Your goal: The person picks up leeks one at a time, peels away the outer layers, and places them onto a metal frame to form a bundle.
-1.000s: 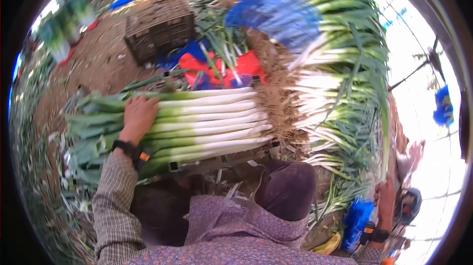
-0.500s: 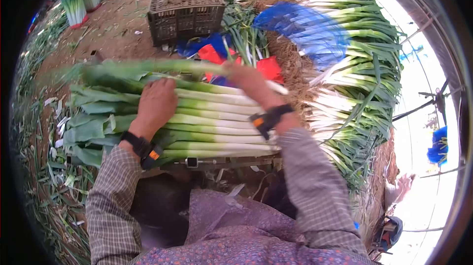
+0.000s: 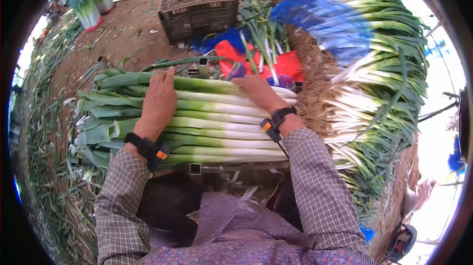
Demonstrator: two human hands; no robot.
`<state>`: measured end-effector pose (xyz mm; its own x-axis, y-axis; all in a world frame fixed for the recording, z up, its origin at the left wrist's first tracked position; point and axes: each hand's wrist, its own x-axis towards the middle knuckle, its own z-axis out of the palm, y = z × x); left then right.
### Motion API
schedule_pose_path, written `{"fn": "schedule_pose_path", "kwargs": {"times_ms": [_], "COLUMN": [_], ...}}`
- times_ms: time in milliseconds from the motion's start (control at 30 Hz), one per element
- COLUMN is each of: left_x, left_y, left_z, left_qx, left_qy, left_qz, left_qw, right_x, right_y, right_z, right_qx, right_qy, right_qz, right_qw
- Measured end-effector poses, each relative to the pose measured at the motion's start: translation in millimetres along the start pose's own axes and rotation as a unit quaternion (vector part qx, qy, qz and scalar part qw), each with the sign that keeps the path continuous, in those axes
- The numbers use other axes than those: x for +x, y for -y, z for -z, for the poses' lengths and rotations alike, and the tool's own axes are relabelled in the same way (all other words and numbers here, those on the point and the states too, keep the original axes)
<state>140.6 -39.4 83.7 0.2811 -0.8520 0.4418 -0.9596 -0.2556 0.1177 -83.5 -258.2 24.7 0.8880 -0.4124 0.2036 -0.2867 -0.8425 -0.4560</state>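
Note:
A row of leeks (image 3: 217, 122) lies side by side in front of me, green leaves to the left and white ends to the right. My left hand (image 3: 160, 97) lies across the green part, its fingers bent over the farthest leek (image 3: 197, 84). On the white part of that same leek, my right hand (image 3: 258, 91) has its fingers closed over the far side. Both hands have their backs up, so the fingertips are partly hidden. The leeks rest on a metal frame (image 3: 231, 167) with square tube ends.
More leeks (image 3: 384, 68) with roots are piled at the right, partly under blue netting (image 3: 325, 21). Behind the row are a dark plastic crate (image 3: 199, 13), red bags (image 3: 288, 65) and loose leeks. Wrapped leek bundles (image 3: 84, 6) stand far left. Leaf scraps litter the ground.
The leek that my right hand was swinging, blurred, over the row now lies along its far edge. My left hand has shifted slightly toward that edge. The camera view has turned a little.

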Motion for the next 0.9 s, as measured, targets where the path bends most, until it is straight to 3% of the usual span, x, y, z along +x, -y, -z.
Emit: {"fn": "schedule_pose_path", "kwargs": {"times_ms": [67,200,267,400,500,567,633,800,900], "left_x": [2.2,8.0,14.6,22.0,28.2,23.8,23.0,14.5,13.5], "left_y": [-4.4,-10.8,-18.1,-0.4,6.0,9.9,9.8,13.2,7.4], "left_z": [3.4,10.6,21.6,18.8,21.0,15.8,16.1,6.6,7.9], "left_qx": [-0.004,0.053,0.089,0.149,0.061,0.046,0.029,0.037,0.064], "left_qy": [0.013,0.112,0.145,0.032,0.232,0.203,0.200,0.159,0.134], "left_qz": [0.017,0.024,0.019,-0.105,0.016,0.012,0.025,-0.002,-0.029], "left_qw": [1.000,0.992,0.985,0.983,0.971,0.978,0.979,0.986,0.989], "right_x": [5.1,-0.4,-13.7,-15.6,-25.8,-45.1,-65.3,-76.1,-84.3], "right_y": [-3.2,4.2,7.4,3.2,-30.8,-43.4,-63.3,-85.4,-77.9], "right_z": [-1.9,-8.5,-15.2,-10.6,-5.5,27.7,32.9,43.2,48.3], "right_qx": [0.017,0.019,0.027,0.021,0.027,0.061,0.123,0.110,0.040], "right_qy": [-0.004,0.014,0.051,0.038,0.029,0.134,0.078,0.085,0.095], "right_qz": [-0.020,0.030,-0.013,0.016,0.034,-0.111,-0.057,-0.133,-0.101], "right_qw": [1.000,0.999,0.998,0.999,0.999,0.983,0.988,0.981,0.990]}}
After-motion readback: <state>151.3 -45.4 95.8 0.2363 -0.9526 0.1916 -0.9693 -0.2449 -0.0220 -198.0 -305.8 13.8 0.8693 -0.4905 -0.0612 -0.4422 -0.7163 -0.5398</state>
